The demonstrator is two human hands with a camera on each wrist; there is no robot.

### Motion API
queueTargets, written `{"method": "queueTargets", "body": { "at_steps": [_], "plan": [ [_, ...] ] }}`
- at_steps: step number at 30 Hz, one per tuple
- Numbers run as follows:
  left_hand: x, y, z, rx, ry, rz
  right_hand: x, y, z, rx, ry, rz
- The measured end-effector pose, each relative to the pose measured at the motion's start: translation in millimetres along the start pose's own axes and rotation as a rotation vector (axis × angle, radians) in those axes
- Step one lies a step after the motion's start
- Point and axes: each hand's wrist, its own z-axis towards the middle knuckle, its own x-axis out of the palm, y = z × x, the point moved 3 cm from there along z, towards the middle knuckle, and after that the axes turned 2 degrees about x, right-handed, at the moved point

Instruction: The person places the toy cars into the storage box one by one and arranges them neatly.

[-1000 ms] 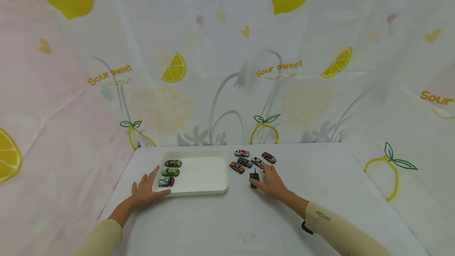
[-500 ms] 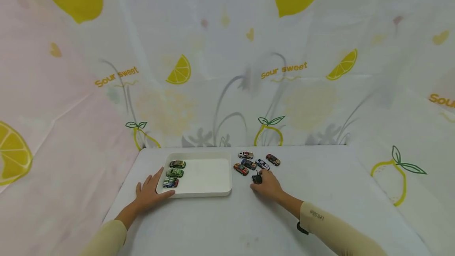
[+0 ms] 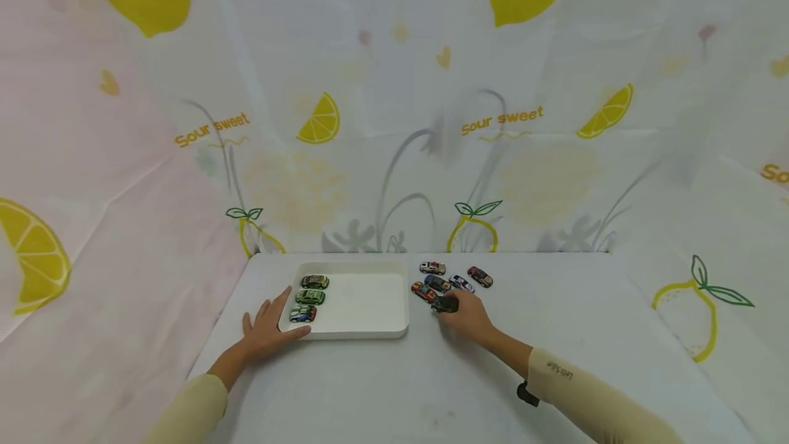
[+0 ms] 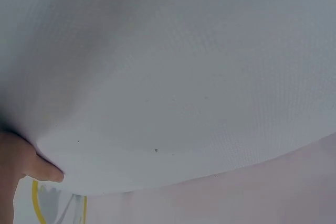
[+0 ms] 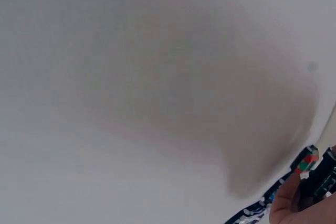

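A white tray (image 3: 370, 331) lies on the white table with three toy cars in its left part: a dark green one (image 3: 315, 281), a green one (image 3: 310, 297) and a blue-and-white one (image 3: 303, 313). My left hand (image 3: 266, 334) lies flat against the tray's near left corner, thumb along its front rim. My right hand (image 3: 466, 315) pinches a black toy car (image 3: 445, 305) just right of the tray. Several more toy cars (image 3: 448, 278) sit grouped behind that hand. In the right wrist view, a fingertip (image 5: 286, 208) and the black car (image 5: 323, 177) show at the lower right.
The table (image 3: 394, 389) is covered in white cloth, with lemon-print curtain (image 3: 394, 122) hanging close behind and on both sides. The left wrist view shows only table cloth and a fingertip (image 4: 47, 171).
The right hand has closed on the black car and drawn it a little left, toward the tray. The left hand has stayed at the tray's corner. The head view has shifted slightly.
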Motion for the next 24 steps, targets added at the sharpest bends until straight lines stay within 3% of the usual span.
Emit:
{"method": "queueTargets", "body": {
  "at_steps": [5,13,24],
  "plan": [
    [-6.1,0.3,-0.7,-0.023,0.029,0.018,-8,17,8,-0.081,-0.009,0.076],
    [-0.6,5.7,3.7,-0.015,0.017,0.012,-7,40,18,-0.166,0.038,0.154],
    [1.3,2.4,5.2,-0.048,0.053,0.011,23,68,35,-0.198,0.076,0.204]
  ]
}}
